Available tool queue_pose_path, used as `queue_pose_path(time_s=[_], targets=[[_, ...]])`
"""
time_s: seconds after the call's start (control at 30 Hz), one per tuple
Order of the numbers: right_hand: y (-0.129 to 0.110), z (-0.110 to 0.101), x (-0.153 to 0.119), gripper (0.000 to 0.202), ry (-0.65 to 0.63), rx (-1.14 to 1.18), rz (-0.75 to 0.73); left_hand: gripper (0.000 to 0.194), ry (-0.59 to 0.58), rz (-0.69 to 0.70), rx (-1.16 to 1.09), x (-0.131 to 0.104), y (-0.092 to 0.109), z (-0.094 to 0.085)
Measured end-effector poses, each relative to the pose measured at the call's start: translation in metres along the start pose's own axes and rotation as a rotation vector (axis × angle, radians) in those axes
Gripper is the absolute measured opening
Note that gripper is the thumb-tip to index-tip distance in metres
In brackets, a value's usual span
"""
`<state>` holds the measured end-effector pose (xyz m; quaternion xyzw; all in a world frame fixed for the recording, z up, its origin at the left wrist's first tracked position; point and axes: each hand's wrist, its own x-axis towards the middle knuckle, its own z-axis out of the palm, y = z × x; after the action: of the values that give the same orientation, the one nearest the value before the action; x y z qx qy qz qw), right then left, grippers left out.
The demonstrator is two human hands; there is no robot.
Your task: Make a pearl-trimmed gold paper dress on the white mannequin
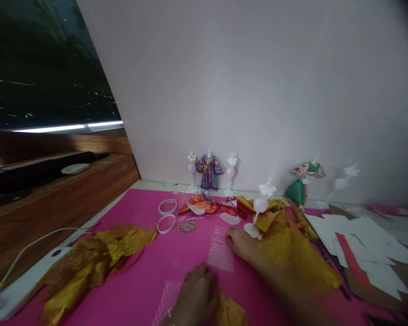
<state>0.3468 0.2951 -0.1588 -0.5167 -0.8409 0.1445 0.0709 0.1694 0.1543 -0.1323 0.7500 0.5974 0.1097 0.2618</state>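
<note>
My left hand [199, 292] is low in the middle of the head view, its fingers curled down. A piece of gold-orange patterned fabric [233, 312] lies against its right side, and a white-dotted sheet [168, 299] shows to its left. My right hand [240, 243] reaches in from the right with its fingers drawn together. Its fingertips touch or hover over the top of a clear sheet of small dots [221, 257]; I cannot tell which. Whatever either hand pinches is hidden. A bare white mini mannequin [262, 199] stands just behind my right hand.
Crumpled gold fabric [98, 253] lies at left, more gold fabric [292, 249] under my right forearm. Two tape rolls [167, 207] and a bead-filled oval [188, 227] sit mid-table. Dressed mannequins [209, 172] stand along the wall. White paper pieces [363, 240] are at right, a power strip [27, 283] at left.
</note>
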Motion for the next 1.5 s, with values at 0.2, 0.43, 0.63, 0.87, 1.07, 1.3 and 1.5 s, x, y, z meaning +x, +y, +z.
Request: queue_pose_path(time_s=[0.2,0.43,0.63,0.87,1.07,1.3,1.5], targets=[[-0.018,0.006,0.015,0.021,-0.029,-0.065,-0.012,0.035,0.006,0.084,0.084,0.024,0.001,0.005],[-0.019,0.014,0.022,0.022,-0.044,-0.093,0.014,0.049,-0.027,0.093,0.103,0.028,0.000,0.020],[-0.016,0.018,0.019,0.022,-0.006,-0.015,-0.004,0.052,-0.020,0.092,0.100,0.026,0.002,0.020],[-0.001,0.019,0.020,0.021,0.104,0.234,0.043,0.047,0.000,0.114,0.073,0.026,-0.001,0.022],[0.022,0.010,0.021,0.022,0.201,0.588,0.098,0.037,0.079,0.145,0.016,0.026,-0.001,0.023],[0.021,-0.005,0.004,0.023,0.194,1.126,0.013,0.014,0.208,0.185,-0.213,0.039,0.001,0.022],[-0.006,-0.012,-0.024,0.028,0.101,1.551,-0.085,0.017,0.320,0.109,-0.681,0.056,0.004,0.010]])
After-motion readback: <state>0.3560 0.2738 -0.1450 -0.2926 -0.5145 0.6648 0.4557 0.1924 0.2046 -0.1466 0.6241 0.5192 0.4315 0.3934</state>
